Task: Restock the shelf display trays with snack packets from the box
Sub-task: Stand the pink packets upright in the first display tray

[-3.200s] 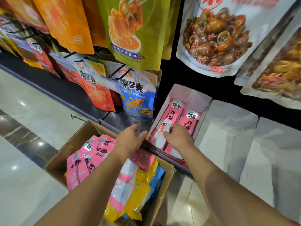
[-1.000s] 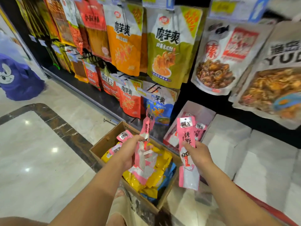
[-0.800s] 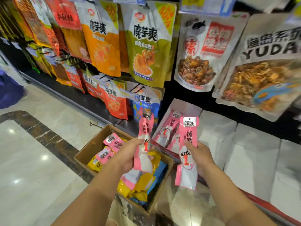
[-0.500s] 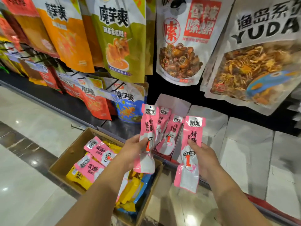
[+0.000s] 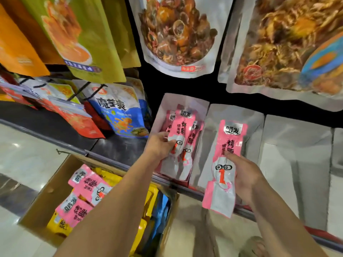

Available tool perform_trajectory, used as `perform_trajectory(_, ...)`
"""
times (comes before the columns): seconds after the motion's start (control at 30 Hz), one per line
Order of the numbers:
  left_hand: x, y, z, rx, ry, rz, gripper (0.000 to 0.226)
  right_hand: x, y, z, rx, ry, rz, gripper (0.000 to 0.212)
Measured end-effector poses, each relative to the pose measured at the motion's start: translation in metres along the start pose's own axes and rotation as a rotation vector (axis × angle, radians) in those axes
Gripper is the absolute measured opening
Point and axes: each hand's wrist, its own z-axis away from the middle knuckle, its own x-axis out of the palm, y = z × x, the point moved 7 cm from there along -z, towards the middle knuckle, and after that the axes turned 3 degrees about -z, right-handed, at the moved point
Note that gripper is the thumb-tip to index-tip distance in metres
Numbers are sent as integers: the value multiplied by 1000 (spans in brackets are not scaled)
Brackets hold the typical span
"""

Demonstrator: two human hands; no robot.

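Note:
My left hand [image 5: 160, 145] grips a pink and white snack packet [image 5: 181, 127] and holds it inside the leftmost white display tray [image 5: 201, 104], on top of two or three like packets. My right hand [image 5: 243, 173] pinches a second pink packet [image 5: 225, 164] upright in front of the neighbouring white tray [image 5: 237, 114], whose inside shows nothing. Below left stands the cardboard box [image 5: 53, 188] with more pink packets [image 5: 87, 180] lying over yellow and blue ones.
Large snack bags hang on hooks above: a green one [image 5: 81, 34], a white one [image 5: 178, 34] and another at the right [image 5: 287, 45]. A blue bag [image 5: 120, 115] stands left of the trays. More white trays [image 5: 297, 138] continue to the right. The shelf's front rail [image 5: 111, 160] crosses above the box.
My left hand has carried its packet forward from above the box into the left tray. My right hand has moved its packet right, in front of the second tray. The view has dropped closer.

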Motion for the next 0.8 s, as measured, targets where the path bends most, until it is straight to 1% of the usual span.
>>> perform_trajectory(0.13,31,-16,-8,-36,-51,6,15,1,1,-9,14,-21,-29,26)
perform_trajectory(0.2,43,-25,-13,-32,-55,-14,31,1,0,-14,11,-18,-52,30)
perform_trajectory(0.23,46,-27,-15,-17,-52,-54,38,1,-1,-16,9,-18,-64,33)
perform_trajectory(0.3,50,-23,-16,40,-28,-207,35,1,-2,-19,6,-11,-78,38)
perform_trajectory(0.37,48,-22,-18,96,32,-342,32,1,-2,-20,8,0,-87,40)
perform_trajectory(0.5,35,-17,-15,116,146,-566,48,3,3,-20,22,15,-107,42)
perform_trajectory(0.57,27,-15,-10,110,167,-584,49,9,4,-18,29,2,-115,39)
perform_trajectory(0.63,14,-12,-5,131,231,-559,48,16,3,-16,31,-25,-127,30)
perform_trajectory(0.73,-18,-9,6,229,423,-484,37,32,3,-10,43,-67,-126,6)
perform_trajectory(0.8,-39,-8,13,272,541,-494,37,43,3,-7,39,-86,-102,5)
